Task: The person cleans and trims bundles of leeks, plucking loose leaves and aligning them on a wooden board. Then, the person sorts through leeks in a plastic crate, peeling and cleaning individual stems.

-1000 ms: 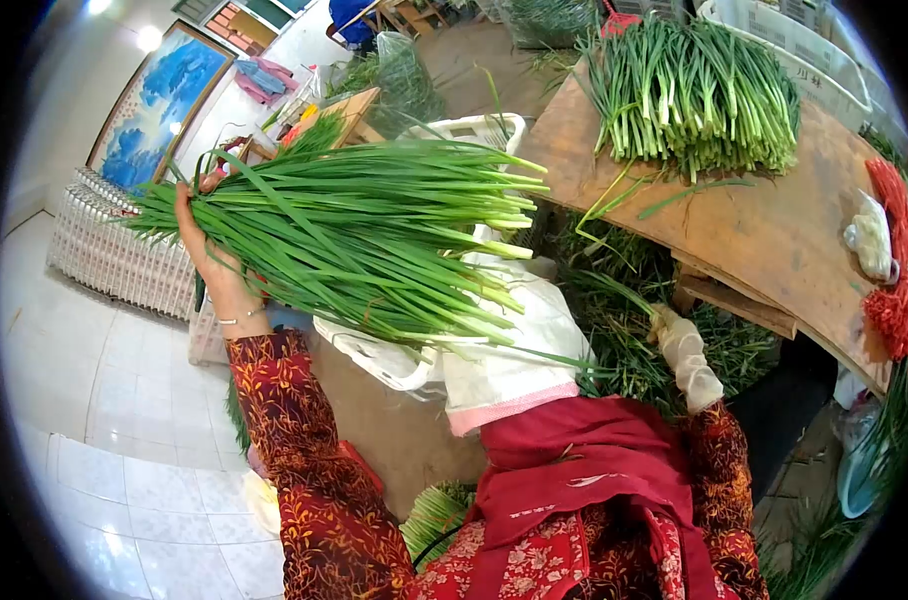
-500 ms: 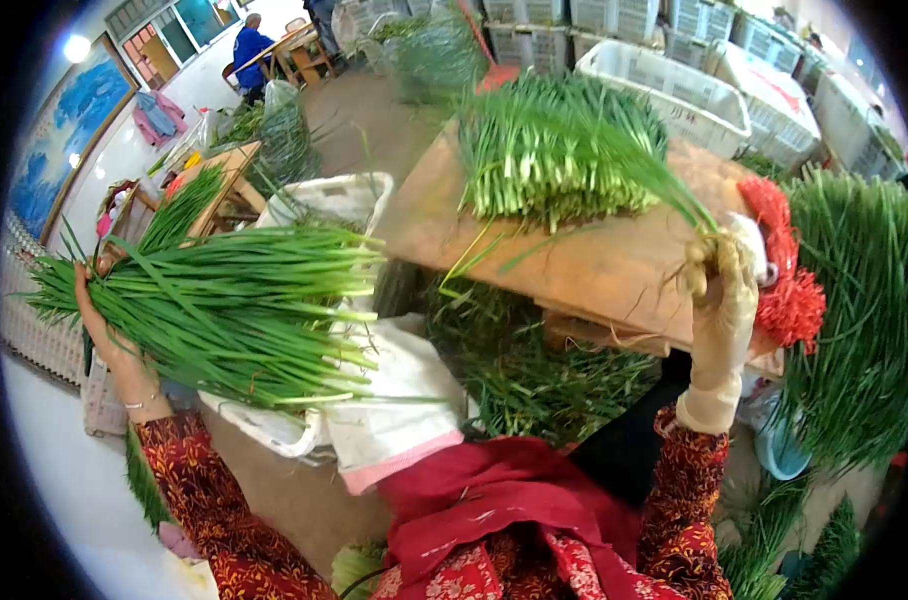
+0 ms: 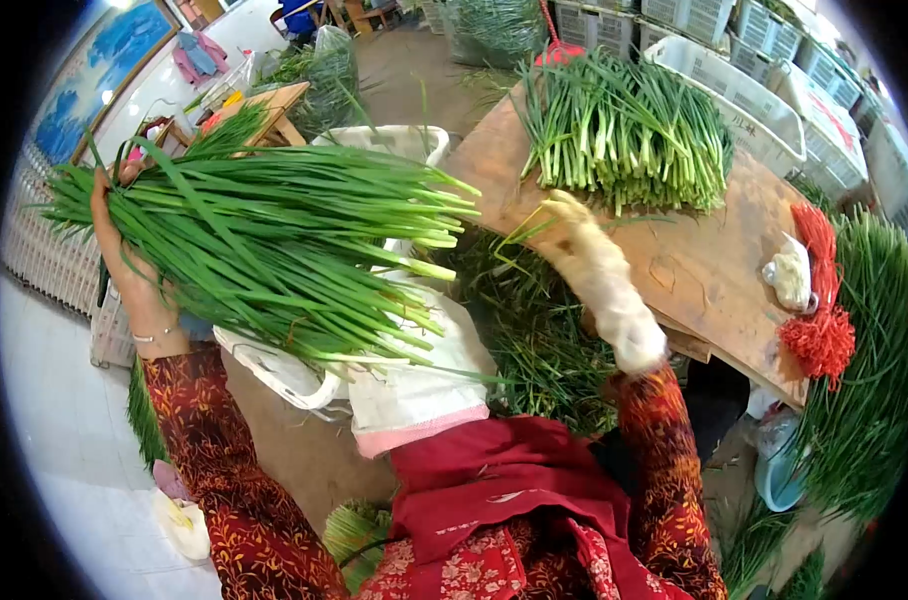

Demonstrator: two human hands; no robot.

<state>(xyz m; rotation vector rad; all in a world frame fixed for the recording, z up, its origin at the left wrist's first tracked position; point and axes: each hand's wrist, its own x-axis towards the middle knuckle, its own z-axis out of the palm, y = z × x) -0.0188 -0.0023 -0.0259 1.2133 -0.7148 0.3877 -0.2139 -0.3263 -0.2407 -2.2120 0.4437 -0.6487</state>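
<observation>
A large bunch of green chives lies across my left side, its pale cut ends pointing right. My bare left hand is closed round its leafy end. My right hand, in a pale glove, is over the near left edge of the wooden board, its fingers smeared by motion. Thin yellowed leaves show right at its fingertips. Just beyond it, a thick pile of chives rests on the board, white stems towards me.
Red ties and a small white bundle are at the board's right. More chives stand beyond. A white crate with a white cloth is under the held bunch. Leaf scraps lie below the board; stacked crates stand behind.
My right hand has moved left from the board's right side to its near left edge. The few chives it held are out of it. The left-hand bunch has shifted slightly right in view.
</observation>
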